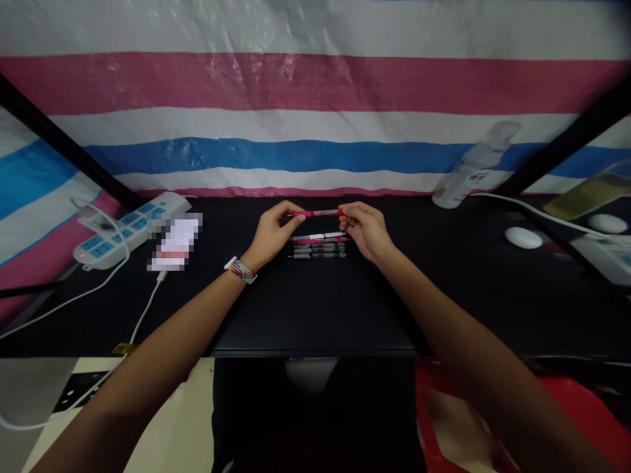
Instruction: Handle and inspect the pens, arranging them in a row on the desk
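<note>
A red pen with a pale section is held level between my two hands, just beyond a row of other pens. My left hand, wearing a patterned wristband, pinches its left end. The right end sits between the fingertips of my right hand. Below it on the black table, several pens lie side by side: a white one, a pink one and dark, clear-bodied ones. My right fingers partly cover the right ends of the nearest pens.
A white power strip and a blurred phone on a cable lie at left. To the right are a clear bottle, a white rounded object and a cable. A striped sheet hangs behind the black table.
</note>
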Action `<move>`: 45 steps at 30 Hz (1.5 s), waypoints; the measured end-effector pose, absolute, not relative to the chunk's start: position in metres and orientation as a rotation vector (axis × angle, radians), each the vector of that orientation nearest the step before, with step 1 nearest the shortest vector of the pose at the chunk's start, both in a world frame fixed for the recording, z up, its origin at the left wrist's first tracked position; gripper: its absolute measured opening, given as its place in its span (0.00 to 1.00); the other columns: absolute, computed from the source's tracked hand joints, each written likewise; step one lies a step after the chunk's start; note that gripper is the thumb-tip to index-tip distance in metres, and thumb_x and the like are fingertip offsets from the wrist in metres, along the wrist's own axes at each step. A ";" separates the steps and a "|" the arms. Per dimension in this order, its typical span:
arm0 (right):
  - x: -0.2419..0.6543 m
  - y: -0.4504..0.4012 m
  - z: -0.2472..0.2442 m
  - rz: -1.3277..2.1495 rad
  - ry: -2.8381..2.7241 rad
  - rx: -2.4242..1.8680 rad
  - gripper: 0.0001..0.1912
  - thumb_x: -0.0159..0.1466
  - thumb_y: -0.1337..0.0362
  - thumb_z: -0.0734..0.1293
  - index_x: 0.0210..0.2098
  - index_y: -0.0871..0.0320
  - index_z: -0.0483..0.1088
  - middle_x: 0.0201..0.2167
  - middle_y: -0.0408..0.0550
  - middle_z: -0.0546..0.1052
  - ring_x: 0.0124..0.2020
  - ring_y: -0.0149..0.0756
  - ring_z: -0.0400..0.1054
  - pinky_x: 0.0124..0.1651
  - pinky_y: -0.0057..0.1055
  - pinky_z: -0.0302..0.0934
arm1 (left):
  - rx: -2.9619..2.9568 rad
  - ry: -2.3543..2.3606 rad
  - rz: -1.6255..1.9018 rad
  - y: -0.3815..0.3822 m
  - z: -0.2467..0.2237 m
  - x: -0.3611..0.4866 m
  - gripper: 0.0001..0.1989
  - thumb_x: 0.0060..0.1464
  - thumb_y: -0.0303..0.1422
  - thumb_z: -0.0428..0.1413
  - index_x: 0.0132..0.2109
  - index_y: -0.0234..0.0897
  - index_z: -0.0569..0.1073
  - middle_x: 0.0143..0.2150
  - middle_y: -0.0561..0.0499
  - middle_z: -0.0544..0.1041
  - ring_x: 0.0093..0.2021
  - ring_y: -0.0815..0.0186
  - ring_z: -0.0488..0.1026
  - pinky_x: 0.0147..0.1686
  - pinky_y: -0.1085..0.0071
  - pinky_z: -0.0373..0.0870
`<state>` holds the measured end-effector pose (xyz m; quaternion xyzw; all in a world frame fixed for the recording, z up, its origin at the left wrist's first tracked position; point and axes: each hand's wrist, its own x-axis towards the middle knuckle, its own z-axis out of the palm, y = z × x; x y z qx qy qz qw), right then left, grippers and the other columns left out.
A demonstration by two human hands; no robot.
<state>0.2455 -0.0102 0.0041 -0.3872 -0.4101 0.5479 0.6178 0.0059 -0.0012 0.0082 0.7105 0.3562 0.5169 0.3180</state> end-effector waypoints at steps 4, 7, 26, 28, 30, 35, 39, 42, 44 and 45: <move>0.244 -0.014 0.011 1.393 -0.911 -0.848 0.11 0.62 0.56 0.76 0.42 0.53 0.81 0.30 0.47 0.76 0.36 0.39 0.71 0.44 0.40 0.71 | 1.863 0.898 1.413 -0.002 0.008 0.007 0.06 0.66 0.35 0.66 0.45 0.39 0.82 0.43 0.47 0.85 0.41 0.63 0.80 0.46 0.64 0.78; 0.243 -0.022 0.022 1.615 -0.874 -0.765 0.21 0.66 0.47 0.72 0.52 0.52 0.80 0.37 0.51 0.80 0.43 0.46 0.75 0.48 0.45 0.74 | 1.818 0.899 1.431 -0.001 0.006 0.007 0.06 0.66 0.35 0.66 0.46 0.38 0.82 0.43 0.47 0.85 0.41 0.64 0.81 0.45 0.64 0.79; 0.237 -0.028 0.022 1.688 -0.868 -0.610 0.21 0.62 0.47 0.75 0.51 0.48 0.78 0.44 0.52 0.82 0.53 0.51 0.75 0.58 0.50 0.73 | 1.682 0.913 1.392 0.001 0.006 0.008 0.13 0.62 0.40 0.69 0.49 0.38 0.85 0.39 0.47 0.85 0.36 0.66 0.79 0.39 0.68 0.80; 0.237 -0.029 0.022 1.662 -0.863 -0.617 0.21 0.61 0.47 0.76 0.49 0.48 0.78 0.42 0.52 0.81 0.52 0.51 0.75 0.58 0.50 0.73 | 1.678 0.906 1.383 0.002 0.005 0.008 0.13 0.62 0.41 0.69 0.48 0.37 0.85 0.38 0.47 0.84 0.35 0.66 0.79 0.39 0.68 0.79; 0.236 -0.030 0.024 1.638 -0.888 -0.631 0.23 0.62 0.44 0.75 0.51 0.48 0.78 0.43 0.53 0.81 0.53 0.53 0.75 0.57 0.51 0.73 | 1.683 0.906 1.381 0.003 0.004 0.007 0.13 0.62 0.41 0.69 0.48 0.37 0.85 0.37 0.48 0.84 0.35 0.66 0.79 0.39 0.67 0.79; 0.237 -0.033 0.029 1.607 -0.963 -0.673 0.29 0.62 0.37 0.71 0.52 0.49 0.79 0.49 0.56 0.81 0.56 0.56 0.74 0.56 0.53 0.73 | 1.702 0.929 1.386 0.004 0.003 0.005 0.13 0.63 0.41 0.69 0.48 0.38 0.84 0.37 0.48 0.83 0.35 0.65 0.79 0.39 0.67 0.80; 0.237 -0.032 0.028 1.634 -0.956 -0.674 0.24 0.62 0.42 0.73 0.50 0.49 0.79 0.47 0.54 0.81 0.57 0.53 0.74 0.58 0.51 0.73 | 1.701 0.923 1.355 0.003 0.003 0.007 0.13 0.63 0.42 0.69 0.47 0.38 0.83 0.38 0.47 0.84 0.37 0.65 0.80 0.40 0.67 0.81; 0.237 -0.031 0.025 1.661 -0.900 -0.621 0.22 0.62 0.46 0.73 0.51 0.49 0.78 0.43 0.53 0.81 0.54 0.52 0.74 0.58 0.52 0.72 | 1.699 0.907 1.361 0.002 0.002 0.008 0.13 0.62 0.42 0.69 0.47 0.38 0.84 0.39 0.47 0.84 0.37 0.65 0.80 0.39 0.67 0.80; 0.237 -0.029 0.023 1.681 -0.869 -0.592 0.23 0.63 0.44 0.72 0.51 0.49 0.78 0.42 0.54 0.81 0.53 0.52 0.74 0.58 0.53 0.72 | 1.692 0.900 1.369 0.002 0.002 0.008 0.13 0.62 0.42 0.70 0.47 0.38 0.84 0.39 0.47 0.84 0.37 0.65 0.80 0.39 0.67 0.80; 0.237 -0.029 0.023 1.681 -0.861 -0.590 0.23 0.63 0.44 0.72 0.51 0.50 0.78 0.42 0.54 0.81 0.53 0.52 0.74 0.58 0.53 0.72 | 1.690 0.899 1.372 0.003 0.002 0.008 0.13 0.62 0.42 0.70 0.47 0.38 0.84 0.39 0.47 0.85 0.37 0.65 0.80 0.39 0.67 0.80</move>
